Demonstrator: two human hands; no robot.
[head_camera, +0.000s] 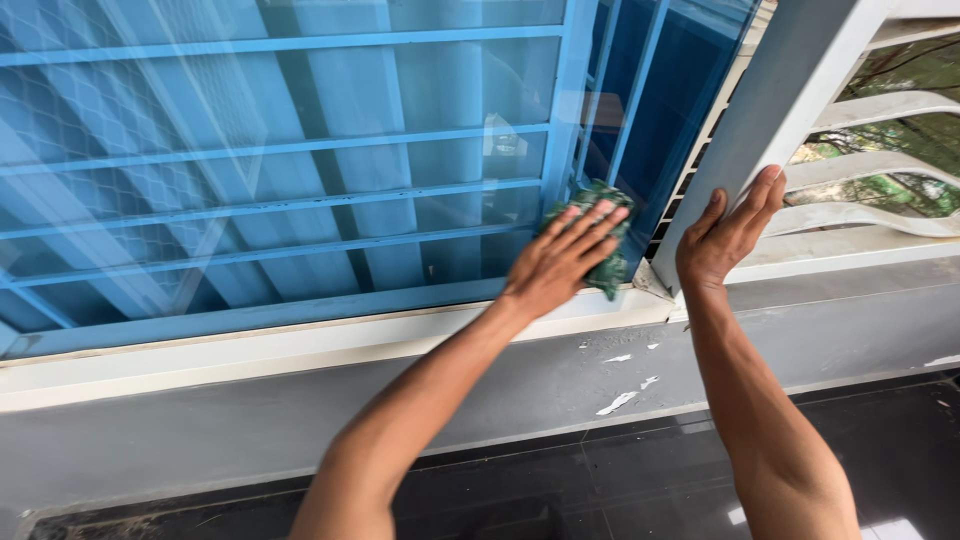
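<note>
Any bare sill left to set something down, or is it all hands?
Bare: the white sill left of the left hand, running along under the blue pane to the frame edge. Also the dark floor between the two forearms. Crowded: the corner where the left hand presses a green cloth on the glass and the right hand braces the open sash.

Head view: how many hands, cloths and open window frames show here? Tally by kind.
Hands: 2, left hand and right hand
Green cloth: 1, pressed on the glass pane
Open window frame: 1
Total: 4
</note>
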